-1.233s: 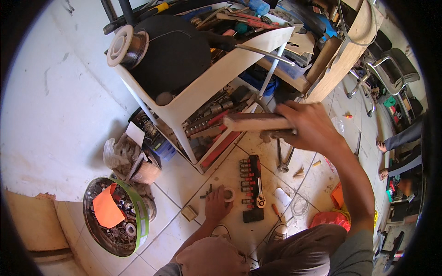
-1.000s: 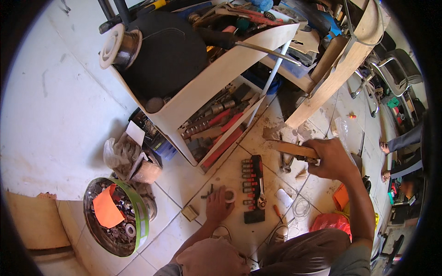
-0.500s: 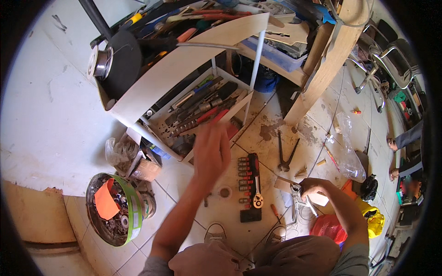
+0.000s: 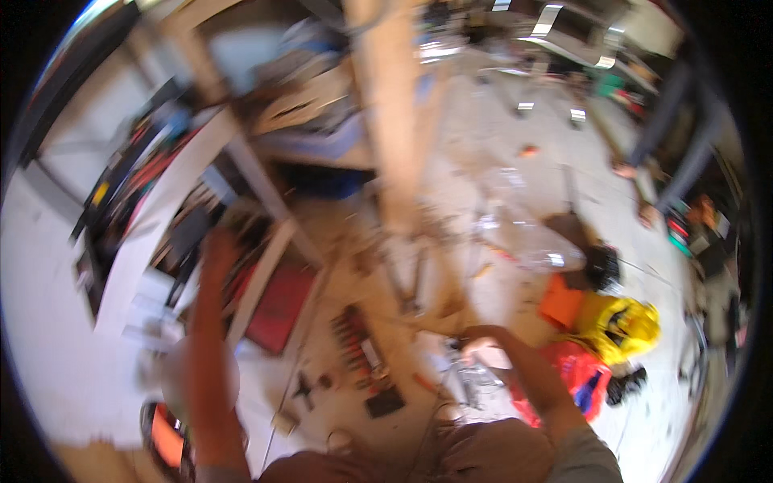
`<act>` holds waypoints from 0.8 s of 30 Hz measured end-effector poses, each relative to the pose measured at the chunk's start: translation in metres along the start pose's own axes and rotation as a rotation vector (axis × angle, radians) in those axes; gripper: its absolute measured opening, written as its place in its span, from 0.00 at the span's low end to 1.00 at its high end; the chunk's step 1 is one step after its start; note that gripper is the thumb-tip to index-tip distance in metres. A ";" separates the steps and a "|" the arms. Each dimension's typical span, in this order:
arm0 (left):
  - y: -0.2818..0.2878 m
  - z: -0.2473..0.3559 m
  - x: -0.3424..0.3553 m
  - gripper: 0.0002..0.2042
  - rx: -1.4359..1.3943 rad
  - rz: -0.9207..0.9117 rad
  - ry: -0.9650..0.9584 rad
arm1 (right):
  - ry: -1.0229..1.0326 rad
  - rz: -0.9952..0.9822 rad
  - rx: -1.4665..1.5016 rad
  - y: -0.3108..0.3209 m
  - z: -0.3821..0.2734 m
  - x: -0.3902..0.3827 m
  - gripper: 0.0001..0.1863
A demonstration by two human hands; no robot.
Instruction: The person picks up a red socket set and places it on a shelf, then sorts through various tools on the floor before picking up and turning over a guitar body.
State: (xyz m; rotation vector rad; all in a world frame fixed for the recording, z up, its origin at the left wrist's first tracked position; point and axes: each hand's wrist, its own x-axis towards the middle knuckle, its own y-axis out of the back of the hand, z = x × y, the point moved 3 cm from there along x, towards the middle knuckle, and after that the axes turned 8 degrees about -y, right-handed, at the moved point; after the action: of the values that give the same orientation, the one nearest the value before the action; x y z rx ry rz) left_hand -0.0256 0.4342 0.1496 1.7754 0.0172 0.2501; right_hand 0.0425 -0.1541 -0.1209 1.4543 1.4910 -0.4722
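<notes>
The left hand (image 4: 217, 248) was stretched over the white cart's (image 4: 161, 211) shelving, a dark tool (image 4: 190, 233) just left of it, lying roughly lengthwise to the forearm. Through blur, neither that grip nor the right hand's (image 4: 483, 344), beside grey metal (image 4: 475, 382), could be told. A slanted socket set (image 4: 359, 348) was seen between, nearer the right; orange paper (image 4: 167, 436) was held in a tin (image 4: 147, 427) behind the left.

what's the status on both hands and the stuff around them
Left hand up by trolley, grip blurred. Right hand at metal tool, grip unclear. Socket set between them on floor. Red bag beside right forearm.
</notes>
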 end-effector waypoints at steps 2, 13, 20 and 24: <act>0.004 0.001 0.001 0.14 -0.069 -0.049 0.061 | 0.011 0.011 0.004 0.004 -0.005 0.002 0.14; 0.010 -0.002 0.016 0.15 0.026 -0.098 0.002 | -0.075 0.051 0.001 0.011 -0.020 -0.011 0.17; 0.009 -0.036 -0.009 0.18 -0.163 -0.154 0.050 | -0.095 0.046 0.115 0.006 -0.051 -0.020 0.13; 0.055 -0.019 -0.017 0.19 -0.080 0.240 0.176 | -0.036 0.080 0.326 0.008 -0.027 -0.027 0.11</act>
State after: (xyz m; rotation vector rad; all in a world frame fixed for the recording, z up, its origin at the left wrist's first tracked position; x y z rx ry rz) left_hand -0.0523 0.4379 0.2040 1.6706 -0.0798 0.5724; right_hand 0.0357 -0.1452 -0.0831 1.7411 1.3660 -0.7138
